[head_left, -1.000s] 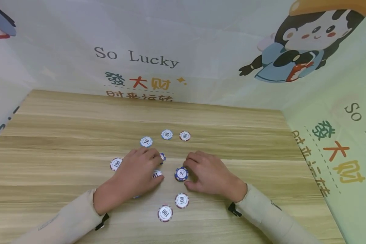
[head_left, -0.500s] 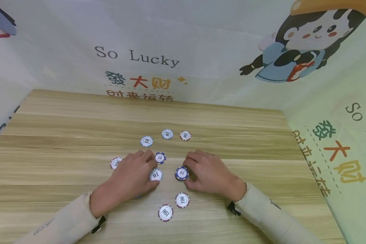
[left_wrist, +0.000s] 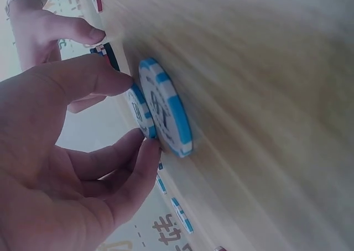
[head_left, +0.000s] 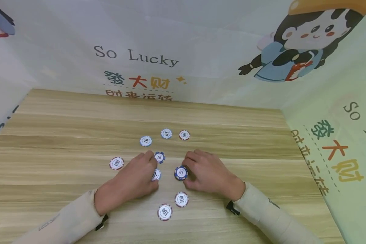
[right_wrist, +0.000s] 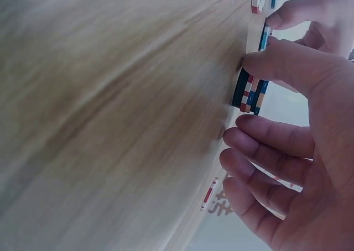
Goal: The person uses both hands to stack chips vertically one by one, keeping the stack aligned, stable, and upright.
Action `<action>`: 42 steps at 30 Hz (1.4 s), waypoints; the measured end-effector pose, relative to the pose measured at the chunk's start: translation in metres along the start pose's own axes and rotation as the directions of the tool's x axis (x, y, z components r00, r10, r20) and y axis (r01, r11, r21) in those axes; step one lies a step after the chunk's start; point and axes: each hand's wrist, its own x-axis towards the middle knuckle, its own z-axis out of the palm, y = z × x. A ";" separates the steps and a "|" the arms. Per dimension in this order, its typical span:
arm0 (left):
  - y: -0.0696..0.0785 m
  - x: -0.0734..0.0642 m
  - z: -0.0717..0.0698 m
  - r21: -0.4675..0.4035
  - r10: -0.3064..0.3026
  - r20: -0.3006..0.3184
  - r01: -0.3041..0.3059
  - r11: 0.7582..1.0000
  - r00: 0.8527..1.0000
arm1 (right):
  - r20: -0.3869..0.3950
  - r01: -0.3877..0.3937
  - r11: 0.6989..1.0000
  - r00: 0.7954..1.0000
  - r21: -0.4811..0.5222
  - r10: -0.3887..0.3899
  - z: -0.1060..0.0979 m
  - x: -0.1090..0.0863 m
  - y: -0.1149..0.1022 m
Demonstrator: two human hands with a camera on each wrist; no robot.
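In the head view my left hand is over the chips left of centre. Its thumb and fingers pinch a light-blue-edged poker chip by the rim, partly hidden from above. Closer to the left wrist camera another light-blue chip lies flat on the wood, out of sight under the hand from above. Just beyond my left fingertips is a dark-blue 10 chip. My right hand has its thumb and fingers curled round a small stack of poker chips, dark blue on top, with red-and-white edges lower.
Two 100 chips lie near the front of the wooden table. Another 100 chip is to the left. Farther back are two light-blue 10 chips and a red-edged chip. Printed cloth walls surround the table.
My left hand has drawn back slightly and its fingers have closed on the light-blue chip. The left 100 chip is now uncovered. My right hand stays at the stack.
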 end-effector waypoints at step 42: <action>0.023 0.026 0.008 -0.066 0.156 -0.104 -0.163 0.984 0.982 | 0.012 -0.047 0.998 0.999 0.043 0.046 0.002 0.002 0.000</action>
